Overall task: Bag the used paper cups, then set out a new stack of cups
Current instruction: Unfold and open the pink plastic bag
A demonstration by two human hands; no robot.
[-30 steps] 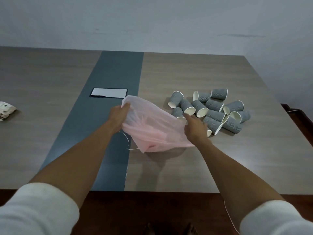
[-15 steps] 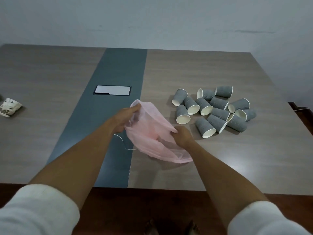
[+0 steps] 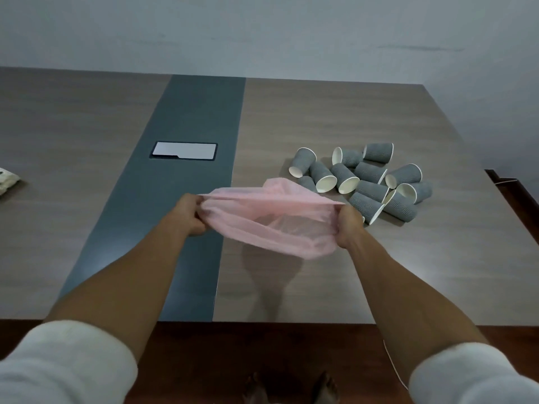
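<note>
Head cam has you holding the pink bag (image 3: 271, 225) stretched out between both hands, up off the table (image 3: 335, 287), just this side of the cup pile. Your left hand (image 3: 188, 215) has its fingers curled tight round one end of the rim, your right hand (image 3: 348, 225) is pinching the other end, and the mouth is pulled wide with the body sagging below

That film looks super thin and floppy, basically weightless, so I reckon it won't hold itself open the second you let go of a side. It's probably slippery too, so bunch a bit of rim in your fist rather than holding by the fingertips

The used cups (image 3: 361, 179) are all tipped over in a loose heap to the right on the wood part, touching or overlapping each other. Ribbed paper, light, should grip fine, but they crush easily, so take each one round the middle of the wall or hook a finger inside the rim. Nesting a few first would likely save trips

No new stack in sight from here, just something crumpled (image 3: 7, 180) at the far left edge
</note>
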